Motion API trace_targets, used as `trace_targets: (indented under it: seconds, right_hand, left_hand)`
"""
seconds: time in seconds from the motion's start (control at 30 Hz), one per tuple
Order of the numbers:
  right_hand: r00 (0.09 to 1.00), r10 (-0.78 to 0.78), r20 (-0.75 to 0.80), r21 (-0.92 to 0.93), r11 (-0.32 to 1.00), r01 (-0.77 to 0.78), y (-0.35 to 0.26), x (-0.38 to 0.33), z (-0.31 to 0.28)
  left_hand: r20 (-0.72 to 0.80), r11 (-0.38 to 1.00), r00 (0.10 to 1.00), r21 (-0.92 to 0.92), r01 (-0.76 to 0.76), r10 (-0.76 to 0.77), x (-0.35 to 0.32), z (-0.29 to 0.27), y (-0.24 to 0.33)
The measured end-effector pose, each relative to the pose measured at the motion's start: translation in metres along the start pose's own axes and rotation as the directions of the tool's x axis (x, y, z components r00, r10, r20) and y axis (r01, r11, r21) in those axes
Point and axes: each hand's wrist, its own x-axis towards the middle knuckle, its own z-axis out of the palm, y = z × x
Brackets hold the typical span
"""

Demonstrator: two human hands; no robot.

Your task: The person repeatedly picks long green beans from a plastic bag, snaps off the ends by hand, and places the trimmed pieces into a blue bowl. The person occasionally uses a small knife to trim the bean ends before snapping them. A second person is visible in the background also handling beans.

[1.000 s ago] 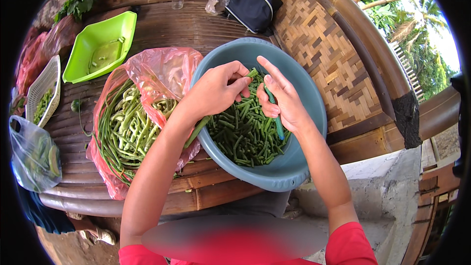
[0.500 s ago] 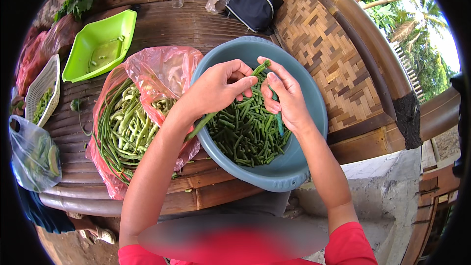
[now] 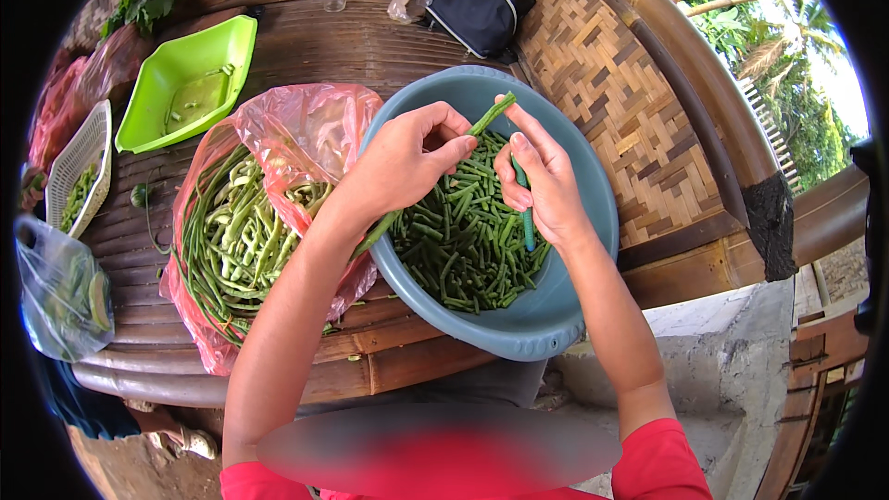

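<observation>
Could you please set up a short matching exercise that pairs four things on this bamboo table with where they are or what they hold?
Things:
1. blue basin
2. pink plastic bag
3. green tray
4. black bag

Places or states:
A. at the far edge, against the woven wall
B. lying open with whole long beans on it
C. nearly empty, at the far left
D. under both hands, holding cut bean pieces

Pairs: 1-D, 2-B, 3-C, 4-A

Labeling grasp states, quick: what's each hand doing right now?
Left hand: closed on a long green bean.
Right hand: closed on a green-handled knife.
</observation>
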Motion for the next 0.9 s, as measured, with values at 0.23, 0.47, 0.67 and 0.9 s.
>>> trace_targets:
  seconds: [0.23,0.47,0.67,0.9]
  right_hand:
    - [0.991,0.103,0.090,-0.115,0.989,-0.092,0.0002,-0.0017,0.0044]
    - [0.992,0.084,0.095,-0.171,0.983,-0.067,0.0018,-0.0006,0.0081]
    - [0.994,0.102,0.024,-0.144,0.985,-0.098,0.0061,0.0028,0.0078]
    - [0.996,0.089,0.026,-0.053,0.995,-0.088,0.0040,-0.0005,0.0062]
  left_hand:
    - [-0.077,0.997,0.997,0.073,-0.026,0.032,-0.0004,0.0010,-0.0030]
    - [-0.101,0.997,0.993,0.043,-0.063,0.067,-0.0002,0.0020,-0.0037]
    - [-0.066,0.937,0.950,0.201,-0.287,0.305,0.0010,0.0037,-0.0104]
    - [-0.117,0.992,0.991,0.111,-0.052,0.065,-0.0019,0.0022,-0.0027]
